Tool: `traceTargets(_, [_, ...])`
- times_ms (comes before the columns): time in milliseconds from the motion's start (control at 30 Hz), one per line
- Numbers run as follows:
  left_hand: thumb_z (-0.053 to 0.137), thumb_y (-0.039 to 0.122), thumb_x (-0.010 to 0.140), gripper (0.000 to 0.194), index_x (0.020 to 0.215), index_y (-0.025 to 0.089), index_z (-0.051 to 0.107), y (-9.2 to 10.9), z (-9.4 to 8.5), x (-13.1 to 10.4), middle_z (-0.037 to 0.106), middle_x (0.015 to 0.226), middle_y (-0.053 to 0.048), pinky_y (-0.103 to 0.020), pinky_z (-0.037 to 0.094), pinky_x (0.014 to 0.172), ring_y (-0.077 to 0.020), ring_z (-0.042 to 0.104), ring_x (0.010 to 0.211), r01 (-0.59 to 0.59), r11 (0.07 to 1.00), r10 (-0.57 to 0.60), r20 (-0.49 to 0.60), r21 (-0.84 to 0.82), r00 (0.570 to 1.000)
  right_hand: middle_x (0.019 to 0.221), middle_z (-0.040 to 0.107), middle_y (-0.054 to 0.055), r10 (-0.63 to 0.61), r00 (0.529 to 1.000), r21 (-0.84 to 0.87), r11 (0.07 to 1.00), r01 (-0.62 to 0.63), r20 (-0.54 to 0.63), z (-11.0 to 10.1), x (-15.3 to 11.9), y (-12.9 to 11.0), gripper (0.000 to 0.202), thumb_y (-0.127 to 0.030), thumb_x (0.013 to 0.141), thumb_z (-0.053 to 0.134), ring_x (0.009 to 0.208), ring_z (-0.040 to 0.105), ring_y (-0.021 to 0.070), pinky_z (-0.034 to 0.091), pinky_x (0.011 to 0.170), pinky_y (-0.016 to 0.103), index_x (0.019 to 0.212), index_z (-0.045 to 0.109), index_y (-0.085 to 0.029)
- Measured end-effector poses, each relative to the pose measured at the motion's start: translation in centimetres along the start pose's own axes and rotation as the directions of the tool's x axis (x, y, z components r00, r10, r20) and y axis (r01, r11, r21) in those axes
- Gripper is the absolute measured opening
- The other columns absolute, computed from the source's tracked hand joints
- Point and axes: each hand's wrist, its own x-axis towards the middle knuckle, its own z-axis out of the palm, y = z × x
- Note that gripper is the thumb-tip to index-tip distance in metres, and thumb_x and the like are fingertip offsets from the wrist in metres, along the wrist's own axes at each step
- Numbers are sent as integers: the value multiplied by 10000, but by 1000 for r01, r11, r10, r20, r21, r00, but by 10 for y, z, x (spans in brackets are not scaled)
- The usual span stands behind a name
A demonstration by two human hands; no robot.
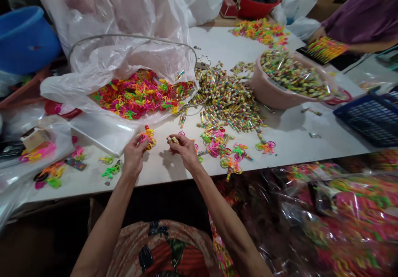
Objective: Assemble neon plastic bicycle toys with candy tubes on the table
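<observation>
My left hand (135, 152) is closed on a small orange and yellow plastic toy (148, 138) with ring-shaped parts. A short way to its right, my right hand (184, 147) pinches a small wrapped tube (173, 140) with patterned sides. Both hands hover over the front of the white table (161, 167), apart from each other. Behind them, a plastic bag (83, 84) lies open with bright pink, orange, yellow and green plastic pieces (137, 94) inside. Right of the bag spreads a heap of similar small tubes (231, 98). Nearer my right hand lie toys and tubes mixed together (214, 144).
A pink basin (264, 86) full of tubes stands at the right, beside a blue basket (370, 115). Across the table, a person in a purple top (363, 15) holds colourful pieces. A blue tub (27, 40) is at the left. Filled clear bags (351, 219) lie below the table edge.
</observation>
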Motion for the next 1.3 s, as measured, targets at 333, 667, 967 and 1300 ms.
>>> traceTargets(333, [812,141,462,264,656,143,633,12,-4,-19,690,635,-6,-227,528,547,-121,642,557,201,979,-202,109,20,973,558,612,-42,45,999,44,998,-46,27,7,-18,-4,272,-290,545,799,477,556,83,430,473,204,757,674,-173])
traceTargets(667, [772,96,582,221,682,149,582,-4,3,-31,647,584,22,-291,586,600,-127,641,538,366,930,-367,193,43,910,626,632,-49,44,997,28,999,-46,57,-6,-19,-4,327,-305,524,828,494,585,83,461,469,200,773,656,-183])
traceTargets(967, [766,97,595,197,667,133,587,-15,10,-36,651,623,2,-238,547,547,-101,608,533,422,906,-422,185,40,888,709,647,-30,-15,999,-14,1000,15,39,-18,-29,-5,330,-325,495,858,670,624,123,541,623,271,733,671,-193])
traceTargets(1300, [851,273,478,317,596,150,583,-52,24,-53,585,512,39,-200,424,491,-69,512,460,165,974,-183,111,153,977,741,679,-3,-271,957,-436,877,203,-101,-34,-58,1,93,-278,666,735,703,600,164,495,706,313,737,711,-223])
